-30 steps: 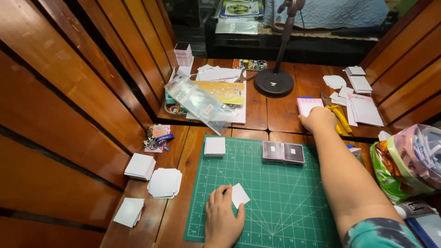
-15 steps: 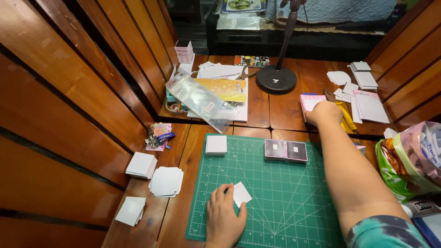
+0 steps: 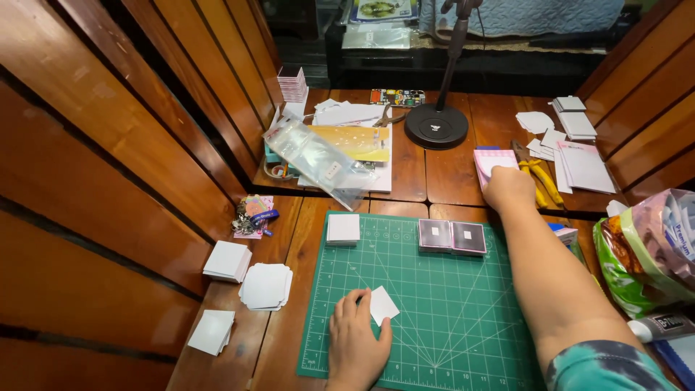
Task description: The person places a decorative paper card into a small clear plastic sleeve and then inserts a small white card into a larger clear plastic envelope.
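Head view, looking down on a wooden table with a green cutting mat (image 3: 449, 304) filling the lower middle of the frame. The left hand (image 3: 356, 346) lies flat at the mat's lower left, fingers spread and relaxed, its fingertips pressing on the edge of a small white card (image 3: 382, 305); it grips nothing, and seems only to be pinning the card so it does not slide on the mat. The right hand (image 3: 508, 190) reaches up to the right of centre, beyond the mat's top edge, its fingers curled down onto a pink notepad (image 3: 489, 158); the knuckles hide the fingertips, so whether it has pinched a sheet or merely rests there cannot be told. The forearm crosses the mat's right side and covers part of it.

On the mat's upper edge sit a stack of white cards (image 3: 343, 229) and, near it, two dark purple squares (image 3: 452, 236) side by side. Just beside the notepad lie yellow-handled pliers (image 3: 537, 176), close enough to crowd the reaching hand. A round black lamp base (image 3: 436, 125) stands above, with a clear plastic bag (image 3: 318, 158) over papers at upper centre-left. More white card stacks (image 3: 246, 275) rest at lower left, off the mat, and a crumpled colourful bag (image 3: 648, 250) bulges in from the right edge
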